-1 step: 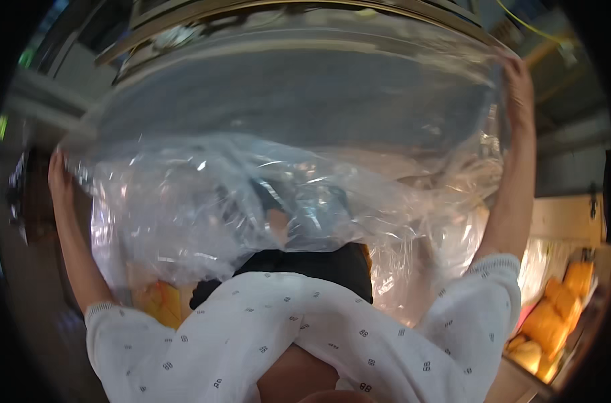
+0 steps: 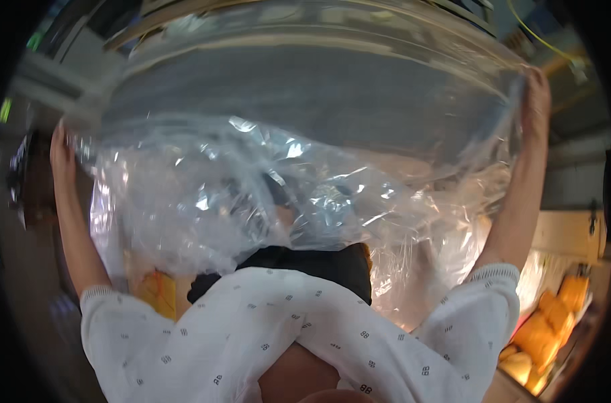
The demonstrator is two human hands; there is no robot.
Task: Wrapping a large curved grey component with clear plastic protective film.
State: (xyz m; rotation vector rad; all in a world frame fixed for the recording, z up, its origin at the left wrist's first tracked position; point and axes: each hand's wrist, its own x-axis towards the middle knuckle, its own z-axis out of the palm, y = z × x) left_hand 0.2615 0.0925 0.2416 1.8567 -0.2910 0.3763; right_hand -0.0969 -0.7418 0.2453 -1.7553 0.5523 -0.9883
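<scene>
A wide sheet of clear plastic film [image 2: 184, 188] stretches across in front of me between my two arms, wrinkled and shiny in its near part. My left hand [image 2: 62, 149] is closed at the film's left edge, its fingers partly hidden. Farther out, at the right edge, my right hand [image 2: 536, 101] grips the film with the fingers bent round it. Beneath or behind the film's far part lies a smooth dark grey surface [image 2: 305, 94], which shows through it. My lower body shows dimly through the near folds.
Wooden bars [image 2: 184, 13] run along the far side, beyond the film. A yellow cord [image 2: 544, 43] hangs at the far right. Several orange bundles [image 2: 550, 319] lie at the near right. A yellow item [image 2: 159, 292] sits at the near left.
My right hand has moved slightly outward to the right. My left hand has risen a little in the picture, and the film's folds have shifted with them.
</scene>
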